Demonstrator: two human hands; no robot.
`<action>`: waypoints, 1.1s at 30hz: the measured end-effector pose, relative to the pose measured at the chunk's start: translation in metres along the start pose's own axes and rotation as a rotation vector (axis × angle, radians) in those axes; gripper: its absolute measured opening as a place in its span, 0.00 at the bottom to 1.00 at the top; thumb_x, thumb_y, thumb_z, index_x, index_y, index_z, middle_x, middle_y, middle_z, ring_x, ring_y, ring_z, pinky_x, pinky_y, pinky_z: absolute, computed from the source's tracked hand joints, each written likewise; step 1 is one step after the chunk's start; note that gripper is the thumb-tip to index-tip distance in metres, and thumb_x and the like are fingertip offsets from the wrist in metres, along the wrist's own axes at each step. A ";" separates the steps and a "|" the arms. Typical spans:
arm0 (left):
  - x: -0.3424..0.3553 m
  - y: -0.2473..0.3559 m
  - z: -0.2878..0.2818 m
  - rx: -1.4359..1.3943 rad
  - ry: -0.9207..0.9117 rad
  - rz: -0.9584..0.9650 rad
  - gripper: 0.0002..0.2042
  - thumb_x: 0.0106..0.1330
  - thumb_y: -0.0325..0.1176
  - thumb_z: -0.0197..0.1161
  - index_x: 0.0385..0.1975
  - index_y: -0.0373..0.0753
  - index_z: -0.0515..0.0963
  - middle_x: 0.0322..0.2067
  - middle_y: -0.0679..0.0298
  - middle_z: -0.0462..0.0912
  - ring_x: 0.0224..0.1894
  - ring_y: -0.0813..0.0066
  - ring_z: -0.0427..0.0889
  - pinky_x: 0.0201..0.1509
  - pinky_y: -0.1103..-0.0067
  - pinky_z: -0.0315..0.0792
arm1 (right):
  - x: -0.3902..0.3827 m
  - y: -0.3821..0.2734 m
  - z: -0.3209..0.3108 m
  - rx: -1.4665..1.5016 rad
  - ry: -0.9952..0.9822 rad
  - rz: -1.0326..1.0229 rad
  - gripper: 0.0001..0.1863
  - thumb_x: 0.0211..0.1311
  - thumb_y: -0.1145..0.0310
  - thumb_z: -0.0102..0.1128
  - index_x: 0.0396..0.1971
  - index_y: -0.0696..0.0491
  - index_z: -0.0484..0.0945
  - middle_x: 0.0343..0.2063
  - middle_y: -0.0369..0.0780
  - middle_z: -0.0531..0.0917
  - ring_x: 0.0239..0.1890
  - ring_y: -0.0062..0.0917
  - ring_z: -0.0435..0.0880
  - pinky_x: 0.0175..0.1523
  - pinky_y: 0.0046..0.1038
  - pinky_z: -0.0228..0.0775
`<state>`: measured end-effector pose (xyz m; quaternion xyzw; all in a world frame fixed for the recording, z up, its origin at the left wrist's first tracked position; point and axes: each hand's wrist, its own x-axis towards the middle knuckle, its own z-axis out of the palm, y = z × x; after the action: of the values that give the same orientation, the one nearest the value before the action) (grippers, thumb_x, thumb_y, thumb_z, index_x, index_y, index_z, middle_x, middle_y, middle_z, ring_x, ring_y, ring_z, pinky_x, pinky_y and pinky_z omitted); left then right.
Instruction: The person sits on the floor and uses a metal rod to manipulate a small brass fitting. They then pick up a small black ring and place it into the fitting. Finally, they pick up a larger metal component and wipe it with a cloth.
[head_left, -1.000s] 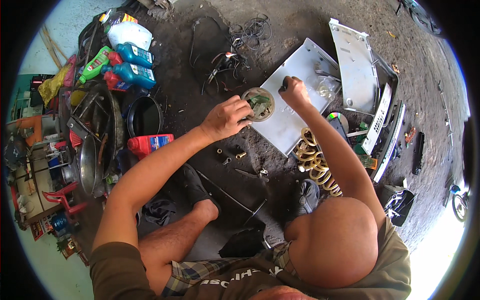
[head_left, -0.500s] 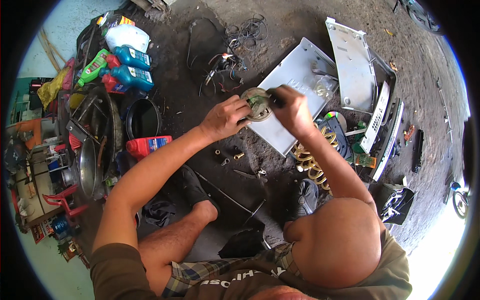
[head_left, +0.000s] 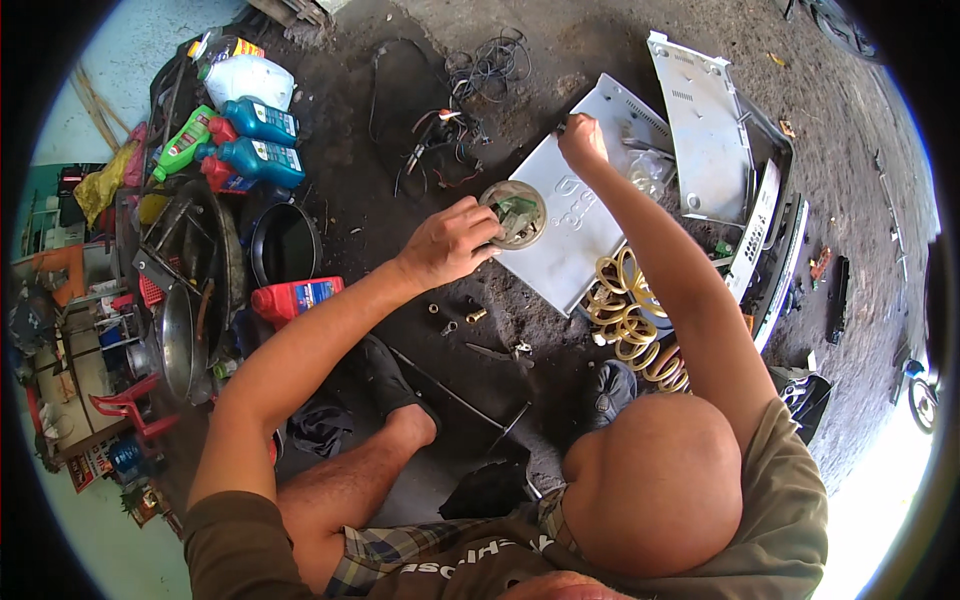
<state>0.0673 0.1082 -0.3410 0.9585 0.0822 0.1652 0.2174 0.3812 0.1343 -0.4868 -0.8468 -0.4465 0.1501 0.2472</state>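
Observation:
My left hand (head_left: 452, 242) grips the near-left rim of a round, shallow, tan dish (head_left: 541, 217), with thumb and fingers pinched on it. A crumpled green piece (head_left: 516, 207) and some small bits lie inside the dish. My right hand (head_left: 583, 142) is stretched out, closed, over the far edge of a light grey metal panel (head_left: 555, 262). A bit of something dark shows at its fingers, too small to name. Below the dish, on the dark ground, lie small brass fittings (head_left: 477, 315) and a pair of pliers (head_left: 490, 351).
Coiled yellow hose (head_left: 632, 335) lies by my right forearm. A second grey panel (head_left: 703, 130) stands beyond it. Tangled wires (head_left: 440, 140) lie ahead. At left are a black basin (head_left: 287, 240), a red bottle (head_left: 297, 299) and blue bottles (head_left: 262, 162). A T-handled rod (head_left: 455, 392) lies between my feet.
My right hand has moved away from the dish, up and to the far edge of the grey panel, taking a dark thing along. My left hand stays on the dish, whose inside now shows more.

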 end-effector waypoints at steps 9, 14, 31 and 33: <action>-0.002 0.000 -0.002 -0.002 0.008 -0.009 0.16 0.50 0.25 0.81 0.37 0.40 0.82 0.39 0.65 0.84 0.43 0.61 0.83 0.49 0.69 0.80 | 0.002 -0.006 0.003 -0.050 0.009 -0.063 0.13 0.71 0.70 0.52 0.45 0.53 0.87 0.52 0.51 0.87 0.57 0.53 0.86 0.61 0.47 0.80; -0.007 0.000 -0.004 -0.002 -0.003 -0.026 0.17 0.50 0.25 0.81 0.37 0.39 0.82 0.39 0.65 0.84 0.43 0.61 0.83 0.49 0.69 0.80 | -0.010 -0.015 -0.002 -0.088 0.000 -0.208 0.13 0.69 0.71 0.53 0.45 0.56 0.86 0.51 0.52 0.87 0.55 0.52 0.86 0.62 0.46 0.79; -0.006 -0.001 -0.002 -0.002 0.004 -0.031 0.17 0.50 0.26 0.82 0.38 0.39 0.82 0.39 0.65 0.85 0.44 0.61 0.83 0.50 0.69 0.80 | -0.028 -0.012 -0.004 0.088 0.072 -0.297 0.20 0.58 0.70 0.67 0.52 0.55 0.82 0.47 0.54 0.86 0.53 0.52 0.85 0.59 0.47 0.79; -0.005 -0.001 -0.001 -0.002 0.004 -0.028 0.17 0.50 0.26 0.82 0.37 0.39 0.82 0.39 0.65 0.85 0.44 0.61 0.83 0.49 0.69 0.80 | -0.024 -0.013 0.003 0.031 -0.014 -0.283 0.18 0.59 0.73 0.65 0.50 0.56 0.79 0.48 0.54 0.85 0.54 0.54 0.84 0.60 0.48 0.78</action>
<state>0.0625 0.1081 -0.3413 0.9567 0.0960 0.1641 0.2205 0.3575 0.1217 -0.4814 -0.7704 -0.5606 0.1268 0.2758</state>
